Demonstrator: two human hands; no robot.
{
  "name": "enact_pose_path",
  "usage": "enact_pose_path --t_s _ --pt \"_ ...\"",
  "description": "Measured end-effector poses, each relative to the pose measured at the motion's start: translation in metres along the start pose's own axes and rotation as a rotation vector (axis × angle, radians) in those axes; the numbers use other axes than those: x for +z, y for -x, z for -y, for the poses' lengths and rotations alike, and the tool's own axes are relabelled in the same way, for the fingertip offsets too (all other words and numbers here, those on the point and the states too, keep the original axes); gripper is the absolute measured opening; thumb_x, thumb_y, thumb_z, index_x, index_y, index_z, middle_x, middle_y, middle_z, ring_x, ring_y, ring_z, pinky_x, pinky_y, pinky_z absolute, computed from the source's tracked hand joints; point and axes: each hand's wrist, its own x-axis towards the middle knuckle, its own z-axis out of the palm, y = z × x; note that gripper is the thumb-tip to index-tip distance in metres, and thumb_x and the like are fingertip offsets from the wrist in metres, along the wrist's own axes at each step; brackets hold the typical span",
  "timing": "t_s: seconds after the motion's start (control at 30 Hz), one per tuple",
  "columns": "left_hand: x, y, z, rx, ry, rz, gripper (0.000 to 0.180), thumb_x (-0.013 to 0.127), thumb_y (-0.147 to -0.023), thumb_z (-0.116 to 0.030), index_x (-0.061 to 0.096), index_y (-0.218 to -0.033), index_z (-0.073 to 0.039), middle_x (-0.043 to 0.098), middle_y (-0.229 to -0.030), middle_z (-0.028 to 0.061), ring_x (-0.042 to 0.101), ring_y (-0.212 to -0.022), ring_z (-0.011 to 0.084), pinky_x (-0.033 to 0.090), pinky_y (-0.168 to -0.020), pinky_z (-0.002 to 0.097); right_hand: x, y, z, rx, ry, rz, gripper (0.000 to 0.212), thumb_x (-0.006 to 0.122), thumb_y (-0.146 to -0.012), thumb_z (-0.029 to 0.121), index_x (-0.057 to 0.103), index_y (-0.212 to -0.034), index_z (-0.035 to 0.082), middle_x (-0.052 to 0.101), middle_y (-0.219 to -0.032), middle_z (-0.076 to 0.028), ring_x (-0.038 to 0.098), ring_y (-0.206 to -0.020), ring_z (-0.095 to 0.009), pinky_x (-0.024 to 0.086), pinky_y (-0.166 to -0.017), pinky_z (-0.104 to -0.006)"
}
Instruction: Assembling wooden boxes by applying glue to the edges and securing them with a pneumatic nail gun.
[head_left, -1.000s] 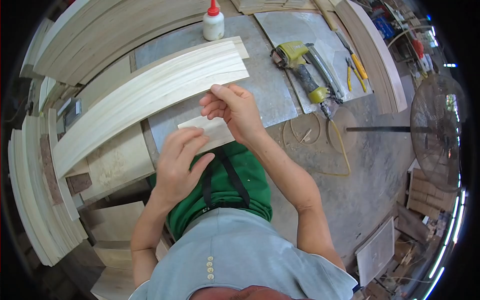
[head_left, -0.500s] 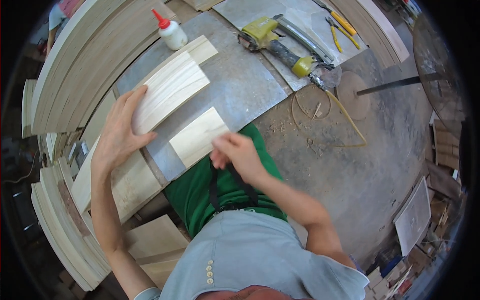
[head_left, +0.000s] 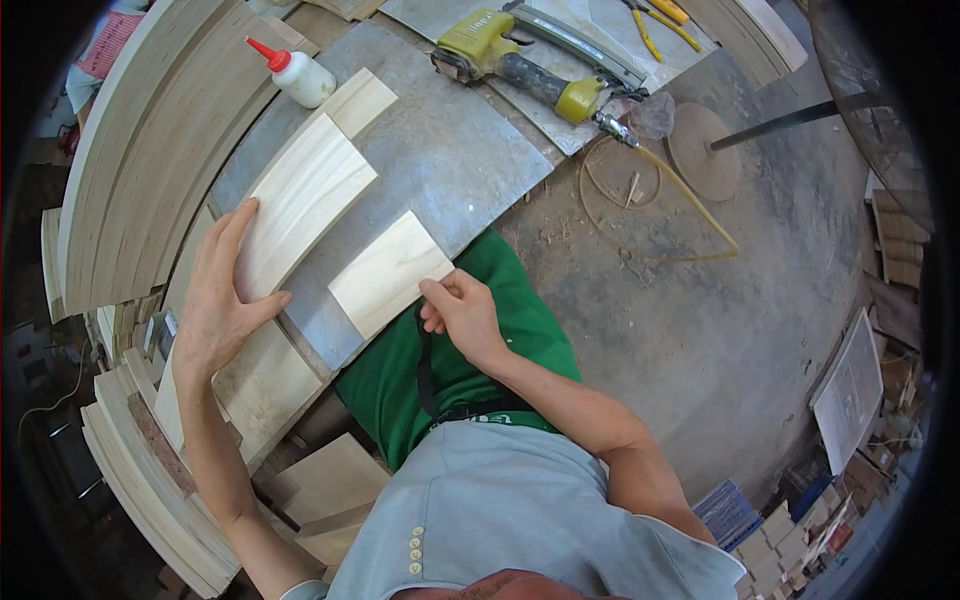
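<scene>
A long pale wooden board (head_left: 310, 190) slants across the grey metal plate (head_left: 440, 140) on the bench. My left hand (head_left: 212, 305) lies over this board, fingers stretched toward its far edge and the thumb spread out at the near edge. Nearer to me, a short rectangular wood piece (head_left: 390, 272) lies at the plate's front edge. Thumb and bent fingers of my right hand (head_left: 463, 312) pinch the right corner of that piece. Past the long board, the end of another wooden board (head_left: 363, 103) shows, partly covered.
A white squeeze bottle (head_left: 306, 80) with a red nozzle stands behind the boards. At the back lies a green nail gun (head_left: 535, 75) with a yellow air hose (head_left: 700, 215), near yellow-handled pliers (head_left: 660, 28). Curved plywood stacks (head_left: 150, 170) line the left side; a fan stands right.
My right hand, blurred before, now pinches the short piece's corner. My left hand stays on the long board. The whole view has shifted, so bench items sit further left and higher.
</scene>
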Motion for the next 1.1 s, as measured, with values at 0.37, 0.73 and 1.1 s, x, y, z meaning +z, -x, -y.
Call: enact_pose_path --t_s 0.37,0.73,1.1 --pt "-0.028 0.010 -0.003 0.038 0.067 -0.108 0.092 0.079 -0.058 -0.014 0.039 -0.141 -0.008 0.041 -0.138 0.0179 0.041 -0.127 0.0344 0.033 -0.108 0.0403 0.013 -0.026 0.083 -1.167 0.603 -0.018 0.017 0.069 -0.071 -0.004 0.053 -0.078 -0.002 0.059 -0.096 -0.013 0.062 -0.071 -0.022 0.052 -0.058 -0.0303" --pt "-0.020 0.017 -0.006 0.054 0.046 -0.072 0.092 0.081 -0.057 -0.016 0.041 -0.140 -0.010 0.041 -0.137 0.0164 0.041 -0.125 0.0342 0.035 -0.106 0.0415 0.018 -0.059 0.108 -1.277 0.693 -0.061 0.021 0.067 -0.067 -0.004 0.047 -0.073 -0.001 0.058 -0.096 -0.015 0.060 -0.081 -0.032 0.051 -0.065 -0.0377" --pt "-0.005 0.018 -0.011 0.083 0.019 -0.057 0.094 0.082 -0.055 -0.013 0.041 -0.139 -0.011 0.042 -0.136 0.0157 0.042 -0.124 0.0344 0.036 -0.106 0.0415 0.002 -0.064 0.109 -1.360 0.721 0.079 0.021 0.065 -0.066 -0.004 0.047 -0.075 0.000 0.057 -0.096 -0.014 0.060 -0.083 -0.031 0.051 -0.068 -0.0377"
